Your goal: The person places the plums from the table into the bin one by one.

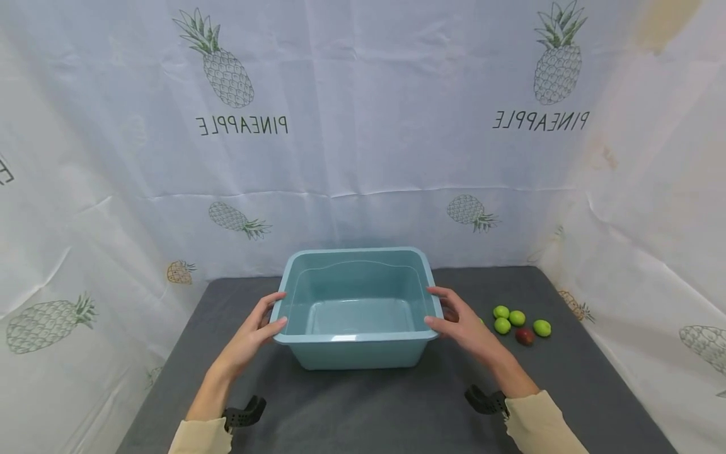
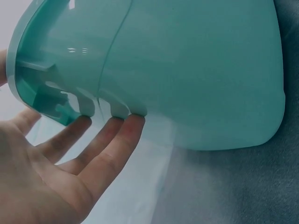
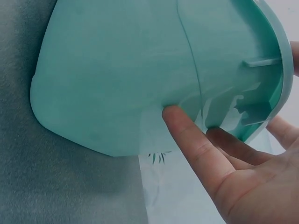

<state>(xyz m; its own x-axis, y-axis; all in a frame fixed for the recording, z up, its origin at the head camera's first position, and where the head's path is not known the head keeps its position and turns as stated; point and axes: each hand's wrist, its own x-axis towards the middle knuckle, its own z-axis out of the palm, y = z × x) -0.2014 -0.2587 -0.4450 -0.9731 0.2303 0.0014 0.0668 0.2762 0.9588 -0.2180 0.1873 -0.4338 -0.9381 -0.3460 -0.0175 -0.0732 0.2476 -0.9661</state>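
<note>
A light blue rectangular plastic basin (image 1: 357, 353) is upright at the middle of the dark table, its inside bare. Whether its base touches the tabletop I cannot tell. My left hand (image 1: 249, 343) holds the left side, thumb and a finger at the rim. In the left wrist view, the other fingers (image 2: 117, 144) of that hand press against the basin's outer wall (image 2: 201, 70). On the opposite side my right hand (image 1: 467, 325) grips the rim in the same manner. Its fingertips (image 3: 174, 114) touch the outer wall (image 3: 112, 79) in the right wrist view.
Several green limes (image 1: 517, 318) and a dark red fruit (image 1: 525, 337) lie on the table (image 1: 363, 410) to the right of my right hand. Part of another green one shows behind that hand. A white curtain (image 1: 363, 157) with printed pineapples hangs behind and along both sides.
</note>
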